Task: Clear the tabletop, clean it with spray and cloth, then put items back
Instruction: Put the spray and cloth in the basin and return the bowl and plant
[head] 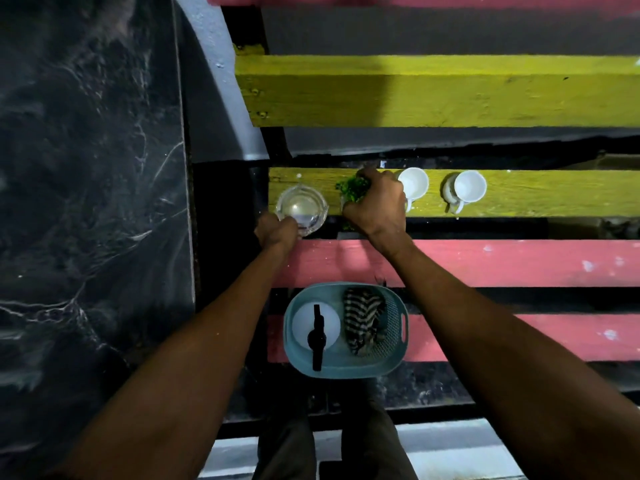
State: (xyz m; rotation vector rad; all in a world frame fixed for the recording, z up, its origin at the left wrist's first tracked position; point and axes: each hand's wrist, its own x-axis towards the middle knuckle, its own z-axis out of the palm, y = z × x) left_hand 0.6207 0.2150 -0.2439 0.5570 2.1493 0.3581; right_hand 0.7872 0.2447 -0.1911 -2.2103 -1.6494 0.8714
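A clear glass ashtray (pixel 300 206) sits at the left end of a yellow slat (pixel 536 195) of the slatted tabletop. My left hand (pixel 277 232) grips its near rim. My right hand (pixel 375 202) is closed over a small green plant (pixel 351 188) just right of the ashtray; its pot is hidden under the hand. Two white cups (pixel 414 183) (pixel 467 188) stand on the same slat to the right. A teal basket (pixel 396 360) on the near pink slats holds a white spray bottle with a black nozzle (pixel 317 329) and a striped cloth (pixel 363 320).
The tabletop is made of yellow and pink slats (pixel 519 263) with dark gaps between them. A dark marbled surface (pixel 86 202) fills the left side. My legs (pixel 332 445) show below the table's near edge.
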